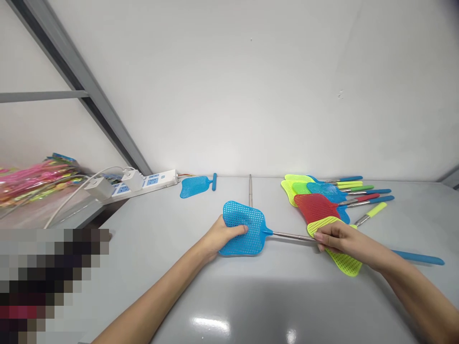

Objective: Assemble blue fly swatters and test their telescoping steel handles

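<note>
Hands grip one blue swatter (244, 228): left hand (218, 236) its head, right hand (335, 238) apparently pinching the shaft; bare table (251, 296) nearer.

Left hand (222, 234) curled in a grip, right hand (337, 239) pinching, both arms outstretched
</note>
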`<action>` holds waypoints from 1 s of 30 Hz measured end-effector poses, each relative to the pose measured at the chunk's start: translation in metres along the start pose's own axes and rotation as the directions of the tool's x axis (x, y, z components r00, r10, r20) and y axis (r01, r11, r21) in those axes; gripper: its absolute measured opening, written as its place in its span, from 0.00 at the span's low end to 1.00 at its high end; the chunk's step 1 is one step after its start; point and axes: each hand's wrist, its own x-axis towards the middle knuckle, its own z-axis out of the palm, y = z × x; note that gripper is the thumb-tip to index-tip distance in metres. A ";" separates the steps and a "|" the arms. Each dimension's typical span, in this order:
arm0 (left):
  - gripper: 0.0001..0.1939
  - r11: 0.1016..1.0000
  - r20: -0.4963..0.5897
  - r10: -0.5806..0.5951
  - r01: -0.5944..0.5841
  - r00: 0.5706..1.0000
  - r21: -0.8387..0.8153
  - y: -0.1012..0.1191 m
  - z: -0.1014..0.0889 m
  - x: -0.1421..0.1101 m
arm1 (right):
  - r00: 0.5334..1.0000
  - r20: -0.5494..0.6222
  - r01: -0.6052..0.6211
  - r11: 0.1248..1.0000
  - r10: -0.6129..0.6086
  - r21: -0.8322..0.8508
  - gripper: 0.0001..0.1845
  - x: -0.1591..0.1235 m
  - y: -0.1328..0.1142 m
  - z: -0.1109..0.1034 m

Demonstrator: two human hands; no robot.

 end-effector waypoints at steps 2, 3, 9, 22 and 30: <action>0.16 0.999 -0.026 0.031 -0.031 0.999 0.015 -0.001 0.003 -0.001 | 0.999 0.002 -0.053 0.998 0.053 0.024 0.24 -0.001 0.001 0.001; 0.16 0.999 -0.041 0.045 -0.044 0.998 0.028 -0.002 0.004 -0.001 | 0.996 0.012 -0.083 0.996 0.083 0.042 0.24 -0.002 0.001 0.002; 0.14 0.997 -0.007 0.052 -0.052 0.999 0.053 -0.001 0.007 -0.003 | 0.955 0.178 -0.269 0.948 0.239 0.168 0.25 -0.008 -0.004 0.006; 0.15 0.999 0.068 -0.039 0.038 0.997 0.022 0.003 0.007 -0.007 | 0.959 0.215 -0.229 0.952 0.185 0.201 0.24 -0.009 -0.004 0.003; 0.13 0.998 0.007 -0.054 0.053 0.999 0.034 0.006 0.005 -0.003 | 0.996 0.070 -0.074 0.987 0.064 0.145 0.18 -0.003 -0.006 0.007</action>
